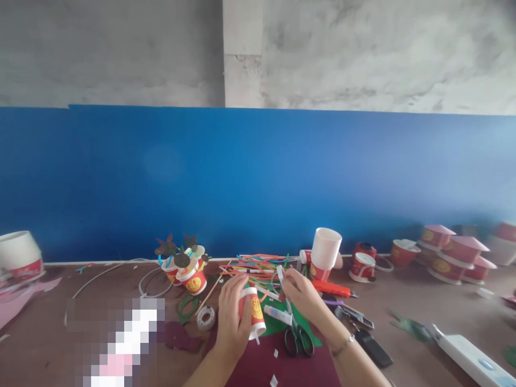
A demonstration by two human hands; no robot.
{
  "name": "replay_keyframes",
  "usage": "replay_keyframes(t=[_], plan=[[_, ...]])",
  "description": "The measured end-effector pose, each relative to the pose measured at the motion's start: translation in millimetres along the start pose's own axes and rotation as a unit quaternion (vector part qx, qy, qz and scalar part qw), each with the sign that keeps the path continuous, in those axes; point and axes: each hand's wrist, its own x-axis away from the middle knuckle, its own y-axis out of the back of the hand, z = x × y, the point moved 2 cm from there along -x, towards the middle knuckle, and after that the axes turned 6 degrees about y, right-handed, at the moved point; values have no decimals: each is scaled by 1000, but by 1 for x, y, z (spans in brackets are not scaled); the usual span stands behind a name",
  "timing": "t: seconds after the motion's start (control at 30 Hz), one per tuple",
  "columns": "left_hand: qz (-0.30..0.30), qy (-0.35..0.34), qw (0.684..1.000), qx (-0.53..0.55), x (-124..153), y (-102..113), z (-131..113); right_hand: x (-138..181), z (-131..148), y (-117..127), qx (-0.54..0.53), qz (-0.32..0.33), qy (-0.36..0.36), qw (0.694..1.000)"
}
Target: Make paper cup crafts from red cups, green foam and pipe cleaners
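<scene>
My left hand (pixel 233 317) is wrapped around a red and white paper cup (pixel 257 310) with a yellow emblem, tilted on its side. A thin white stub pokes out at the cup's lower end, and an orange strip shows by its far end. My right hand (pixel 300 287) pinches a small white strip (pixel 280 272) whose kind I cannot make out. Below that hand, black-handled scissors (pixel 298 339) lie on green paper (pixel 278 324) and dark red paper (pixel 290 368). Beside them is a white tube (pixel 278 314).
Decorated cups (pixel 192 280) stand left of centre, near a tape roll (pixel 206 318). Colourful sticks (pixel 258 263) lie behind my hands. To the right are stacked white cups (pixel 325 250), an orange cutter (pixel 334 289), a black key fob (pixel 373 346) and a white glue gun (pixel 475 357).
</scene>
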Motion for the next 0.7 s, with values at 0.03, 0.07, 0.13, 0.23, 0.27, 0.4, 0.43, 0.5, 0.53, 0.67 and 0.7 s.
replay_keyframes(t=[0.03,0.07,0.13,0.23,0.27,0.4,0.43,0.5,0.53,0.67,0.7], plan=[[21,11,1000,10,-3,-2,-5,1,5,-2,-65,4,23,998],[38,24,999,20,-5,-4,-11,2,8,-4,-107,9,44,993],[64,45,996,44,-11,-9,-19,3,11,-10,-150,15,72,986],[104,49,990,84,-15,-19,-27,5,10,-18,-191,23,87,977],[111,46,988,97,-16,-21,-27,5,9,-19,-204,27,89,975],[98,46,987,118,-10,-30,-20,8,14,-20,-236,53,88,966],[89,46,989,109,-8,-30,-17,9,16,-20,-234,61,86,966],[72,42,994,73,-4,-31,-11,10,21,-18,-220,76,85,969],[65,36,996,51,-2,-30,-10,11,23,-18,-210,80,86,971],[49,-21,999,-10,2,-27,-8,10,26,-19,-168,70,96,979],[45,-41,998,-13,2,-26,-10,10,26,-20,-155,65,95,981]])
